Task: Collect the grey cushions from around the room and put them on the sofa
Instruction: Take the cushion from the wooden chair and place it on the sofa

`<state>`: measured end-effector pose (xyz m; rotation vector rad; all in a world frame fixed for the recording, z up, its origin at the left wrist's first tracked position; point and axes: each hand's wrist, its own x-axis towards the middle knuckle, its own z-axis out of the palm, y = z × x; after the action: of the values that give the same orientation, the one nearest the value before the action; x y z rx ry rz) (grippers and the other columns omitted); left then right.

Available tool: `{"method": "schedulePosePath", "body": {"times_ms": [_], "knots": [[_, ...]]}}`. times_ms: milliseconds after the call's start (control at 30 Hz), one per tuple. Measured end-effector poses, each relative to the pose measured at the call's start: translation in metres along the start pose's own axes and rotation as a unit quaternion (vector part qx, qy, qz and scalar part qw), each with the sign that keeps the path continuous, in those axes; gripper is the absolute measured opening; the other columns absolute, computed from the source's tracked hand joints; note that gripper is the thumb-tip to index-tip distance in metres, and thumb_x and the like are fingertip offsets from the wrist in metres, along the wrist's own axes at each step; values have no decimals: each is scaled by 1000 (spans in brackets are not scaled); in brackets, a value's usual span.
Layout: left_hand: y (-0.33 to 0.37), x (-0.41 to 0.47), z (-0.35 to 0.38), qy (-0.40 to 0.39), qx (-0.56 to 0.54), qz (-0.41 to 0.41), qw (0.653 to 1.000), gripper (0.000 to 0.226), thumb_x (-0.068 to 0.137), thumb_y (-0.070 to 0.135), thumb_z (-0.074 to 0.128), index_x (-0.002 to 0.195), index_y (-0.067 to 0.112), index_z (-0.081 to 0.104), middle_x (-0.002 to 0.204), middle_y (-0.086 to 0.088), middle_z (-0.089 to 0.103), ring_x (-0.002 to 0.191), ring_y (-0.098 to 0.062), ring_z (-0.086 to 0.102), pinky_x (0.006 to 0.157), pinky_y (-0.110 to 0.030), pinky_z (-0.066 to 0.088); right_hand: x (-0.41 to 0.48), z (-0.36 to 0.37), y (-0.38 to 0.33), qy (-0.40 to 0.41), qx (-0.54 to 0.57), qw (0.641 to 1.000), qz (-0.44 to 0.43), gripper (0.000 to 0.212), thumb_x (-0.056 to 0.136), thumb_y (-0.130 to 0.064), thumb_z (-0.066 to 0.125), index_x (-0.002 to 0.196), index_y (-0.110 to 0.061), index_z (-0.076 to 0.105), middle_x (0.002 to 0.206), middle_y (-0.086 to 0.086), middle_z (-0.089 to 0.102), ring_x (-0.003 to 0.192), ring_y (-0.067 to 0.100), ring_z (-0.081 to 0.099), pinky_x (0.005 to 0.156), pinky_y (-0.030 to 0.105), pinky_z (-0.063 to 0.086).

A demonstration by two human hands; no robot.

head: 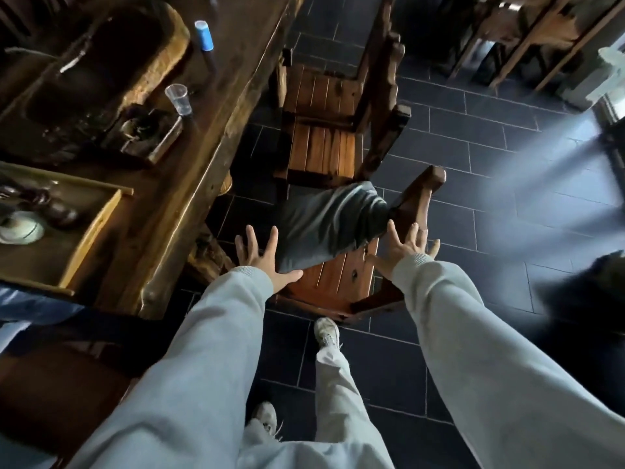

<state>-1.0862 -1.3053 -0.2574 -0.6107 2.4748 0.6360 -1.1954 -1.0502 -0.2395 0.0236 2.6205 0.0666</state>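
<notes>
Cushion first: I see a crumpled grey fabric cushion (329,225) lying on the slatted seat of a reddish-brown wooden chair (338,279), directly between my hands. My left hand (262,257) is spread wide, its thumb touching the cushion's near corner. My right hand (404,248) is also splayed, fingers fanned beside the cushion's far edge, over the chair's arm. Off to the left of my left hand runs a long, dark, rough-hewn wooden counter (189,184) carrying a clear plastic cup (178,99).
</notes>
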Motion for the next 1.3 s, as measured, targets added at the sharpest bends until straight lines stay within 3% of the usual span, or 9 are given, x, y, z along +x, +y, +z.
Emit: {"method": "schedulePosePath", "body": {"times_ms": [333,500,700,767,833,933,1033,1133,1300], "knots": [[28,164,61,-58,-80,-155,983,119,81,67,70,157,45,-18,165,-6,-32,155,-38,-14,120,-63,11,210,16,-9,-81,-74,989,-104,104,86,-74,54,164,-36,-2,171,20,-5,157,38,0,124,59,1],[38,235,104,-76,-105,-208,970,123,79,60,76,157,45,-18,167,-6,-27,155,-42,-6,121,-62,15,309,43,-9,-117,-130,978,-117,122,73,-80,65,162,-40,-9,170,19,-12,155,39,0,124,56,7],[38,277,153,-131,-95,-256,953,133,77,52,83,153,48,-26,167,-13,-25,153,-48,3,119,-59,24,363,84,8,-77,-258,951,-149,122,83,-59,73,157,-43,-22,167,28,-7,153,41,14,120,44,25],[35,287,164,-123,-110,-273,948,133,79,43,84,151,51,-28,167,-16,-19,151,-49,16,117,-56,32,375,89,7,-54,-285,942,-168,115,88,-54,69,158,-42,-21,165,31,-1,146,39,28,114,41,33],[28,294,173,-110,-106,-290,945,128,82,38,80,151,52,-27,165,-20,7,142,-45,35,109,-53,42,388,98,3,-59,-288,940,-175,111,91,-53,66,158,-41,-22,164,33,4,140,38,37,111,41,36],[16,294,173,-85,-90,-292,948,113,89,35,72,157,44,-18,148,-22,39,132,-39,44,101,-52,46,390,97,6,-54,-277,942,-180,104,94,-52,61,160,-39,-17,165,26,11,131,34,46,108,39,40],[9,285,160,-54,-97,-289,951,98,90,27,70,161,40,3,143,-18,45,128,-37,45,97,-49,47,389,88,9,-70,-238,952,-178,99,95,-48,64,162,-42,-9,166,17,18,123,33,52,108,36,42],[5,278,135,-19,-112,-282,953,88,88,21,71,159,39,21,133,-17,52,123,-38,49,93,-46,48,385,76,13,-110,-120,971,-177,96,92,-40,72,163,-44,7,161,12,31,121,40,54,108,38,40],[-18,254,83,8,-120,-270,955,73,88,24,72,153,31,41,132,-16,49,122,-38,53,99,-41,47,348,60,19,-161,-9,972,-173,93,89,-38,77,163,-39,20,162,15,36,140,42,44,111,37,38]]}}
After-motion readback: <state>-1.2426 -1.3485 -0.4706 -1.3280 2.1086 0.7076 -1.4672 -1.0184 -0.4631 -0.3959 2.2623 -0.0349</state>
